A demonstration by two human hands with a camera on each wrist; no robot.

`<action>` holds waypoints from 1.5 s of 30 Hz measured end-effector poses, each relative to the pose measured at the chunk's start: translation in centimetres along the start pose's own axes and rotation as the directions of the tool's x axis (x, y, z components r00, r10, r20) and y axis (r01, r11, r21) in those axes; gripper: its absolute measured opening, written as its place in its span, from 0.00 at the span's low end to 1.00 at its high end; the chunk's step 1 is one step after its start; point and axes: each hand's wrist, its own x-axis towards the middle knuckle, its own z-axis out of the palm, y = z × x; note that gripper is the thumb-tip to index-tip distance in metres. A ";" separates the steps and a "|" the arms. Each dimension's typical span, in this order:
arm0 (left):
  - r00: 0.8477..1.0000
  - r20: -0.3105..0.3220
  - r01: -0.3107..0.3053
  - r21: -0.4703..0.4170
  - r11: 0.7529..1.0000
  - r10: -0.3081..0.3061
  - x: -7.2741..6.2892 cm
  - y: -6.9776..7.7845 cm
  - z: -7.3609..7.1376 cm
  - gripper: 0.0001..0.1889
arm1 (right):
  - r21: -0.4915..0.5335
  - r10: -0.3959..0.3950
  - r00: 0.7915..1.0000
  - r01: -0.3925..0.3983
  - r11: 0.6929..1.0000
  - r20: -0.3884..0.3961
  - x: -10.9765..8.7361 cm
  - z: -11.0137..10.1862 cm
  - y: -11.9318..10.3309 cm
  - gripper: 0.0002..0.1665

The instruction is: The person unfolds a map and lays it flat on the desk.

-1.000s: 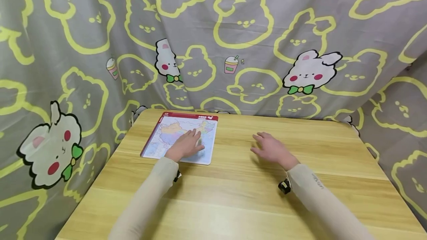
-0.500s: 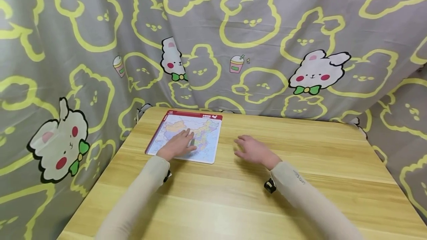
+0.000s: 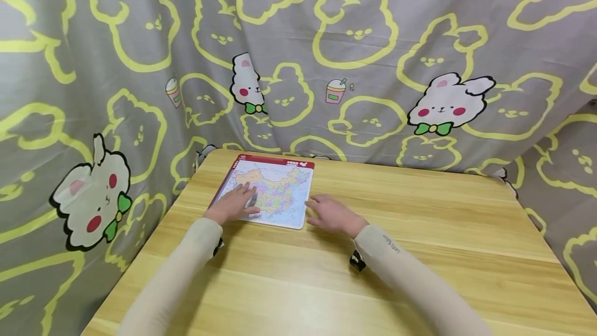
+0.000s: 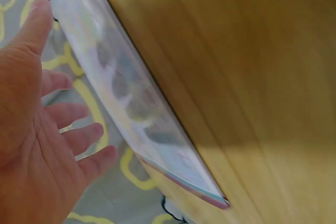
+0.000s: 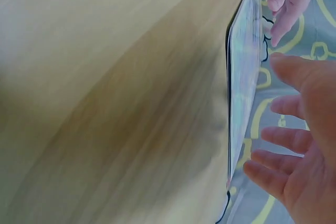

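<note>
A flat map board (image 3: 280,191) with a red top border and a coloured map lies at the back left of the table. My left hand (image 3: 233,205) is over its left part, fingers spread; the left wrist view shows the palm and fingers apart from the glossy board (image 4: 131,87), with their reflection on it. Close by the board's right edge is my right hand (image 3: 333,214), fingers loosely extended and holding nothing. In the right wrist view the board (image 5: 244,72) appears edge-on beside the right fingers (image 5: 286,137).
The wooden table (image 3: 373,284) extends to the front and right. A grey curtain (image 3: 364,56) with yellow outlines and rabbit prints hangs behind the table and along its sides. Each wrist carries a small black device (image 3: 357,261).
My right hand has moved left, up to the board's right edge. The left hand has shifted left across the map towards its left side. The view has turned slightly; the board lies as before.
</note>
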 end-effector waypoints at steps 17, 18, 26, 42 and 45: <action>1.000 -0.002 -0.010 -0.007 1.000 0.010 -1.3 -3.7 0.2 0.40 | 0.027 -0.013 0.990 0.009 1.000 0.138 3.1 1.4 -1.9 0.38; 1.000 0.002 -0.010 -0.013 1.000 0.010 -1.3 -3.8 0.2 0.40 | 0.029 -0.016 0.990 0.012 1.000 0.141 3.3 1.5 -2.1 0.38; 0.999 0.051 0.006 -0.014 1.000 -0.005 -1.4 -4.3 0.2 0.40 | 0.000 -0.001 0.984 0.002 1.000 0.180 4.2 2.0 -2.8 0.36; 0.995 0.104 -0.005 0.035 0.999 0.001 -1.1 -4.1 0.8 0.40 | -0.035 -0.017 0.974 0.026 0.999 0.228 3.6 2.2 -2.9 0.31; 0.994 0.109 -0.026 0.058 0.998 0.020 -1.1 -3.7 0.7 0.40 | -0.034 -0.010 0.971 0.019 0.999 0.239 3.3 2.1 -2.7 0.32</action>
